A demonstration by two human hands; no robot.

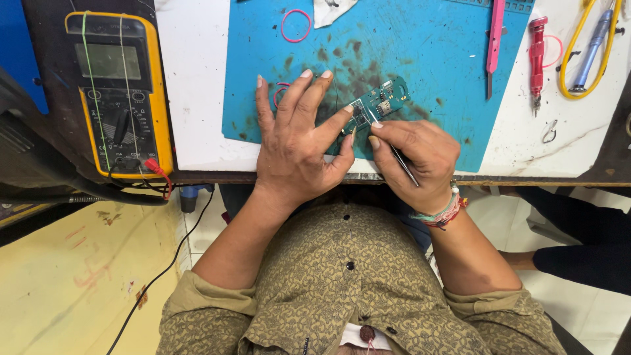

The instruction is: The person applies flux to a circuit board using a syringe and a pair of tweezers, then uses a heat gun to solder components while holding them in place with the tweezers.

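Observation:
A small green circuit board (378,104) lies on a stained blue work mat (420,46). My left hand (299,141) rests flat on the mat with fingers spread, its index finger and thumb pinning the board's near end. My right hand (414,161) holds a thin metal tool (394,148), like tweezers or a probe, pinched between thumb and fingers, with its tip on the board's near end. Coloured thread bands circle my right wrist.
A yellow multimeter (118,92) with red and black leads sits at the left. Pink rubber bands (296,25), a pink tool (495,39), a red screwdriver (537,56) and a yellow cable loop (582,59) lie toward the far side and right. The bench edge runs just under my hands.

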